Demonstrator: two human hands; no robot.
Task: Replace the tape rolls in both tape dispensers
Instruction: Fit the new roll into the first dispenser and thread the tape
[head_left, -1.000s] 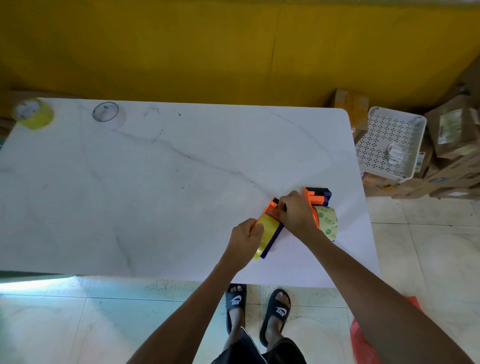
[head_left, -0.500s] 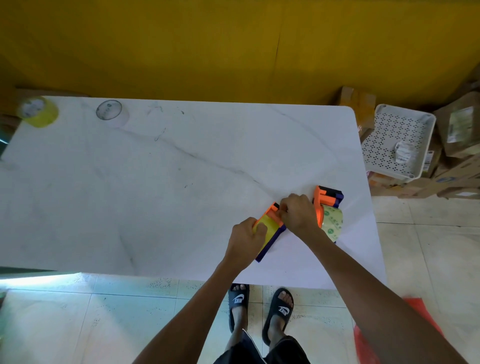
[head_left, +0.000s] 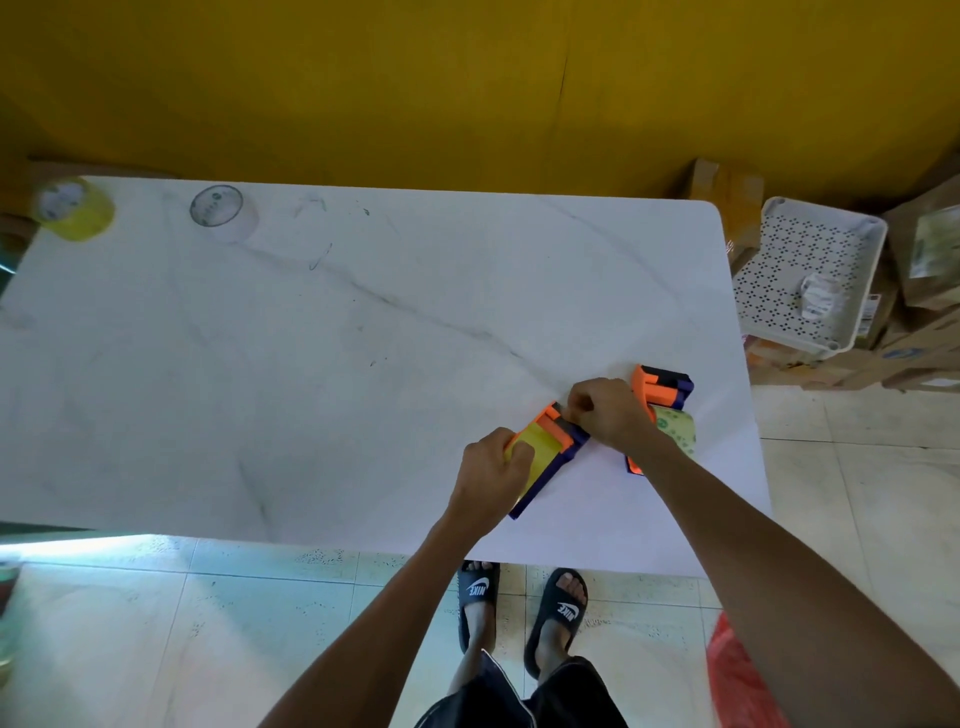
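Two orange and purple tape dispensers lie near the front right of the white table (head_left: 337, 364). The nearer dispenser (head_left: 550, 457) carries a yellow tape roll (head_left: 540, 441). My left hand (head_left: 493, 467) grips it around the roll. My right hand (head_left: 608, 410) pinches at its front end, fingers curled at the orange tip; what it pinches is too small to tell. The second dispenser (head_left: 665, 395) lies just behind my right hand, with a pale green-printed roll (head_left: 675, 431) in it. A yellow spare roll (head_left: 75, 208) and a clear spare roll (head_left: 221, 210) stand at the far left.
A white perforated basket (head_left: 810, 270) and cardboard boxes (head_left: 924, 322) sit on the floor to the right of the table. A yellow wall runs behind. My sandalled feet (head_left: 519, 608) stand on pale tiles at the table's front edge. A red bag (head_left: 737, 675) lies at lower right.
The view has shifted slightly. My right hand has moved a little toward the front tip of the nearer dispenser; my left hand keeps its grip on the roll side.
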